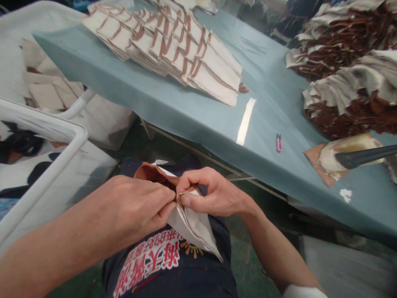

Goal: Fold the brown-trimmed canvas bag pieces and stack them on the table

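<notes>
Over my lap, both hands pinch one cream fabric piece with brown edging [192, 225]. My left hand [133, 207] is closed, its fingertips pressed on the piece's top edge. My right hand [207, 192] is closed too, thumb and fingers gripping the same edge right beside the left. The piece hangs down over my dark printed shirt, and a brown flap [151, 171] folds back behind my left hand.
A teal-covered table [173, 107] holds a fanned row of finished cream pieces [173, 45], a pink thread snipper [278, 142], a white tape strip [245, 121] and heaps of brown-and-cream pieces [350, 70]. A white-railed bin [46, 136] stands at left.
</notes>
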### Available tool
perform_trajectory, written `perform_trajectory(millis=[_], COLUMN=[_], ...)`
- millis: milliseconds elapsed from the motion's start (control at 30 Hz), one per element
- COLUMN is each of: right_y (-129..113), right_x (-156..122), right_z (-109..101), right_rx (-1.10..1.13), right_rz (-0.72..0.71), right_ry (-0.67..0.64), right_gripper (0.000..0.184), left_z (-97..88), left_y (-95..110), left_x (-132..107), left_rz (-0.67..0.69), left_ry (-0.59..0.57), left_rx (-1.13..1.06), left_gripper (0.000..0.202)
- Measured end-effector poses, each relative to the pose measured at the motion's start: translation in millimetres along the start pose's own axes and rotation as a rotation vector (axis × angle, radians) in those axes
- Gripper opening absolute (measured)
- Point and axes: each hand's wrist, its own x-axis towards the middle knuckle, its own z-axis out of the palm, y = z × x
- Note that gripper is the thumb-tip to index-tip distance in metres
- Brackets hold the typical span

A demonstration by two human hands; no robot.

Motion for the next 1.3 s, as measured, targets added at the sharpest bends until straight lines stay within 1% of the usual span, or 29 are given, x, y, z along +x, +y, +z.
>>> perform_trajectory(millis=[67,100,233,400,500,567,633,733,800,867,967,1033,1133,1233,1300], right_y=[-2.5,-2.5,2.2,8.9,11.0,12.9,15.9,20.7,21.9,20.1,12.7,6.9,0.0,-3.8,-5.6], right_x=[0.3,0.3,-0.5,-1.5,-0.9,0.1,1.2,2.4,2.1,1.2,0.2,0.8,3.0,4.7,5.1], right_z=[1.2,1.8,3.7,4.9,6.3,8.1,10.3,12.7,12.6,11.1,8.2,7.3,7.4,7.7,7.4], right_rx=[-0.07,-0.083,0.0,0.103,0.126,0.163,0.195,0.238,0.256,0.235,0.141,0.074,0.012,-0.048,-0.091], right_rz=[-0.025,-0.03,-0.011,0.004,0.006,0.0,-0.015,-0.063,-0.092,-0.097,-0.072,-0.056,-0.049,-0.06,-0.054], right_ry=[0.028,0.036,0.017,0.02,0.039,0.054,0.075,0.091,0.084,0.066,0.04,0.036,0.042,0.04,0.038], right_gripper=[0.009,0.007,0.011,0.02,0.025,0.027,0.028,0.028,0.025,0.022,0.017,0.015,0.014,0.012,0.015], left_z=[-0.2,0.0,5.3,15.2,18.0,18.7,20.0,24.7,28.6,30.7,27.7,22.7,14.2,6.9,4.0], left_y=[0.4,0.7,2.9,9.8,13.3,15.4,17.9,22.0,23.6,23.6,20.9,18.4,15.6,14.5,14.2], left_x=[3.2,5.2,8.7,4.6,4.9,6.8,8.9,9.1,6.4,2.4,-2.8,-4.2,-3.0,0.5,2.0], left_rz=[0.043,0.051,-0.057,-0.166,-0.241,-0.302,-0.398,-0.586,-0.64,-0.615,-0.506,-0.438,-0.361,-0.305,-0.276], left_ry=[-0.01,-0.007,0.086,0.186,0.244,0.269,0.284,0.284,0.284,0.254,0.201,0.207,0.249,0.24,0.218], left_rx=[0.023,-0.005,-0.203,-0.232,-0.255,-0.309,-0.427,-0.694,-0.799,-0.792,-0.665,-0.559,-0.442,-0.372,-0.347], left_gripper=[0.038,0.038,0.033,0.035,0.034,0.033,0.031,0.029,0.03,0.03,0.03,0.028,0.023,0.021,0.023])
